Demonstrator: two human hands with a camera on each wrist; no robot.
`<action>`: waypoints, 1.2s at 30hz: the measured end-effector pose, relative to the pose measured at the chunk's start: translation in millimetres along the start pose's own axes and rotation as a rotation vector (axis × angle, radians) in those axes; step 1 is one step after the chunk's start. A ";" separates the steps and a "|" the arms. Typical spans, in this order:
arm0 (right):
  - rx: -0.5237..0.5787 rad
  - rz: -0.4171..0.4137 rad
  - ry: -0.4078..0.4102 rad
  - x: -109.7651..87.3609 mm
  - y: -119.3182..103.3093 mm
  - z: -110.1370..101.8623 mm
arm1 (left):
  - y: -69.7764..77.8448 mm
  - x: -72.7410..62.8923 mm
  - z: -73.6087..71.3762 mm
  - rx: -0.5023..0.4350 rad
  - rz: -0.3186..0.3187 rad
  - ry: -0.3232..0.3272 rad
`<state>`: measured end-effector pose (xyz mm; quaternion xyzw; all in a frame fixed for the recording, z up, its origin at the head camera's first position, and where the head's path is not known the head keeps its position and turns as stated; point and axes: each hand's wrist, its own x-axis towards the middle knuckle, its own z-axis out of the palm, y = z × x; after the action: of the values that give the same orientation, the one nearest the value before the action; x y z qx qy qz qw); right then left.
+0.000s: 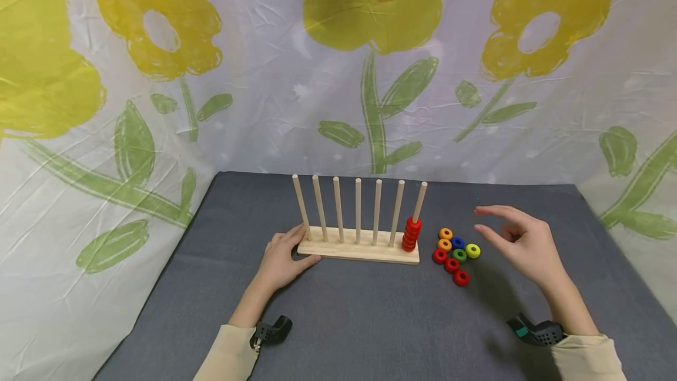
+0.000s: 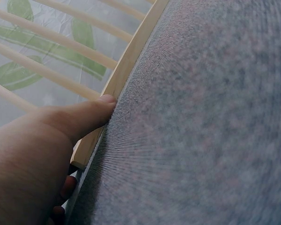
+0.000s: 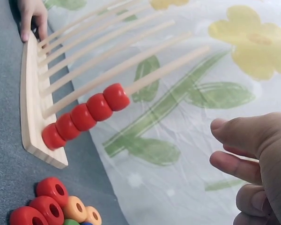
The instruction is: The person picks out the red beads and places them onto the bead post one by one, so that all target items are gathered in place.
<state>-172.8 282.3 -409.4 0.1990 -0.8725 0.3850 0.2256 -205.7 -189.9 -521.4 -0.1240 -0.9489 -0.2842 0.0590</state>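
Loose beads, eight in number, lie clustered right of centre in the head frame, flat on the dark cloth of the bench, between the peg rack and the right hand. I note three red, two orange, one blue, one green and one yellow. From my remote station I judge each one light, rigid and hard to damage; the smooth, rounded, faintly glossy sides suggest it could slip or roll under an off-centre squeeze. My recommended hold is a light thumb-and-forefinger pinch across opposite sides of the outer rim, leaving the bore uncovered; those at the cluster's outer edge offer the best access. Of the hands, I record the right as released: thumb and forefinger stand apart at the right of the frame, clear of the cluster, with nothing between them. I record the left hand as grasping the rack's left end, thumb along the front edge, fingers at the end and rear. The rack appears to be bare wood, stiff and probably light enough to shift if knocked, so the base is the sound place to steady it; the slender pegs I would not use as handles. Five red beads sit stacked on the rightmost peg.
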 end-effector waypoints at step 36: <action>0.044 0.100 -0.078 -29.2 28.6 22.6 | 0.3 0.4 0.0 0.001 0.001 -0.003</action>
<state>-169.2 288.0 -455.6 0.1751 -0.8807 0.4070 0.1677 -205.9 -189.5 -521.1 -0.1249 -0.9490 -0.2837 0.0576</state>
